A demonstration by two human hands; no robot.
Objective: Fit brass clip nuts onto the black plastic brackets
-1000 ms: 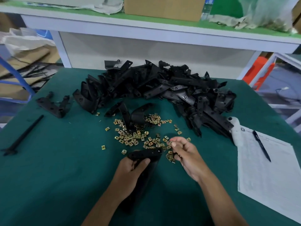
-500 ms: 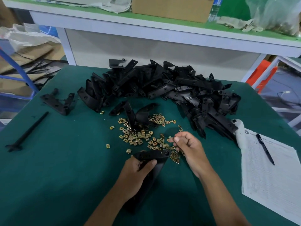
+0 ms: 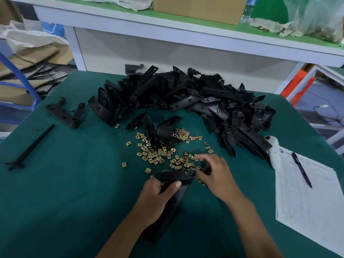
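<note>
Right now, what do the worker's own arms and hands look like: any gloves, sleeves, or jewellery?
Both are bare. The left hand and right hand wear no gloves, and no rings show on the fingers in view. Both forearms are uncovered up to the frame's bottom edge, with no sleeve cuff, watch or wristband showing. The right hand's fingertips are blurred, so fine details there cannot be told.

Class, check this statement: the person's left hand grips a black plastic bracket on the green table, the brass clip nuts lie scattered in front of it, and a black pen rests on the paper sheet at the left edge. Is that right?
One detail is wrong. The head view shows the black pen on the white paper sheet at the table's right edge, not the left. The left hand does grip the black plastic bracket on the green table, with scattered brass clip nuts in front.
</note>
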